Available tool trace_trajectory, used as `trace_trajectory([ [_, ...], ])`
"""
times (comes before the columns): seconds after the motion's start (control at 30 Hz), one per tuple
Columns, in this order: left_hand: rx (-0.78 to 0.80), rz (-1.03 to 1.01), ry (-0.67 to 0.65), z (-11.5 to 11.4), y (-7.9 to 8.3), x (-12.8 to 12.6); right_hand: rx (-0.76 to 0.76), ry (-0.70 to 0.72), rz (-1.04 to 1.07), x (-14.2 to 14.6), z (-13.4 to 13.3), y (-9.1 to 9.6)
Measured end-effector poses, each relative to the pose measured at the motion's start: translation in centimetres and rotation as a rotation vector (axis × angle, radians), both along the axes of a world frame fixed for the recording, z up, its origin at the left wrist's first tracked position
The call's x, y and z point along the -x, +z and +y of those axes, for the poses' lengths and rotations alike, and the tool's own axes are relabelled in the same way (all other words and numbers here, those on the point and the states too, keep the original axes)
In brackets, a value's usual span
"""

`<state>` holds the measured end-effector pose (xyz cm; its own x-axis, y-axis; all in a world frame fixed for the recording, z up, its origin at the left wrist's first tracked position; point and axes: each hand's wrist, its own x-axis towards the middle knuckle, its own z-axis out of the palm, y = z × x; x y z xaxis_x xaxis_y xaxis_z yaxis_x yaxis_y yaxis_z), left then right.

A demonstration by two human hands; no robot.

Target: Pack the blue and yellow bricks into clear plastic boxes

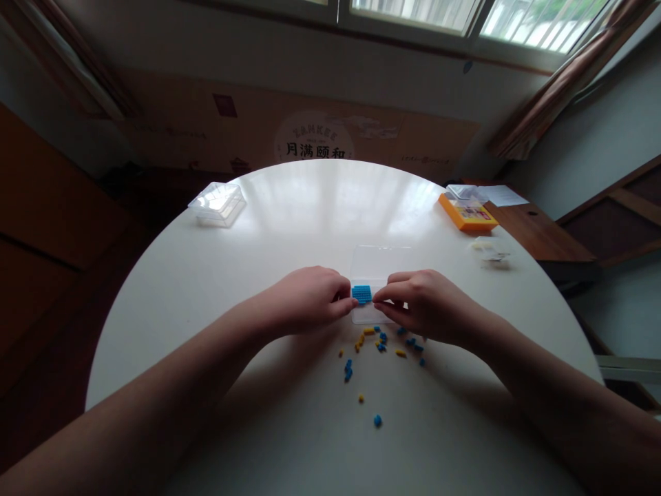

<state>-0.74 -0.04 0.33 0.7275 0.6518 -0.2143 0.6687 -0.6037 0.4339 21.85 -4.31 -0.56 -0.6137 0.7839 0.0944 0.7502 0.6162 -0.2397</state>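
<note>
A small blue block assembly with a studded top (361, 295) lies inside an opened clear plastic case (381, 260). My left hand (317, 300) is at its left side, thumb and curled fingers closed against its edge. From the right, my right hand (416, 300) reaches in with its fingertips brought together beside the assembly's right edge; whatever they hold is too small to make out. Loose yellow bricks (369, 331) and blue bricks (348, 370) are scattered on the table just below the case. One blue brick (378, 420) lies nearer to me.
The round white table (170, 310) carries a clear plastic box (219, 205) at the back left. An orange box (467, 212) stands near the right rim, with a clear bag of small pieces (491, 253) below it. Beyond is a wooden desk (540, 231).
</note>
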Motion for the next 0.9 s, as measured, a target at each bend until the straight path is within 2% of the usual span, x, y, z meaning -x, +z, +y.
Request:
trace_trajectory([
  [0.17, 0.004, 0.0, 0.006, -0.04, -0.02, 0.0, 0.01, 0.102, 0.023, -0.47, -0.04, 0.22],
  [0.57, -0.002, -0.014, -0.008, 0.08, -0.39, 0.04, 0.042, 0.102, -0.032, -0.2, 0.16, 0.15],
  [0.9, -0.017, -0.006, -0.007, -0.05, -0.08, -0.08, 0.048, 0.103, -0.031, -0.2, 0.22, 0.12],
])
